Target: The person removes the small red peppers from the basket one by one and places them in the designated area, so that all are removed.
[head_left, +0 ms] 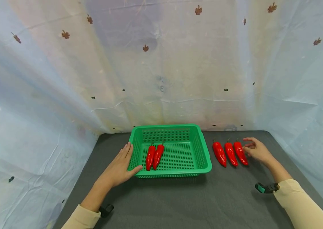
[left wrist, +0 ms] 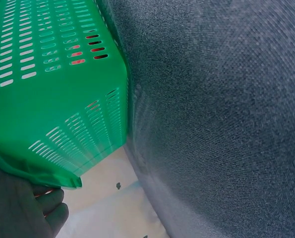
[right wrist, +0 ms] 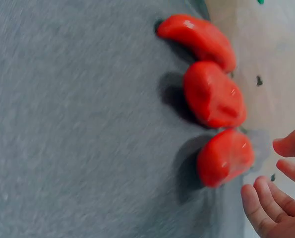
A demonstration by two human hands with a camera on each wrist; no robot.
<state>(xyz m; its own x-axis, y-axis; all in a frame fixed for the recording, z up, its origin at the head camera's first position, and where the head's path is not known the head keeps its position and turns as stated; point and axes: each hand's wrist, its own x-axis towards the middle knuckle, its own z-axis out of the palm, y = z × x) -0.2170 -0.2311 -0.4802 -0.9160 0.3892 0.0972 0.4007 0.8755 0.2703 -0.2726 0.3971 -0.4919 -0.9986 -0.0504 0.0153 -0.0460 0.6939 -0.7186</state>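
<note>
Head view: two red peppers (head_left: 150, 156) are contained in the left half of the green basket (head_left: 172, 173), whose left rim is touched by the left hand (head_left: 118, 168), its fingers straight and nothing grasped. Three more peppers (head_left: 230, 154) are laid in a row on the dark cloth (head_left: 172, 203), right of the basket. Beside the rightmost, the right hand (head_left: 257, 151) is held with bent fingers; contact cannot be judged there, but in the right wrist view a gap is seen between pepper and parted fingertips (right wrist: 250, 194), so nothing is gripped. In the left wrist view the basket's slotted outer walls (left wrist: 53, 111), mostly hidden from above, are shown, red glimpsed through them.
</note>
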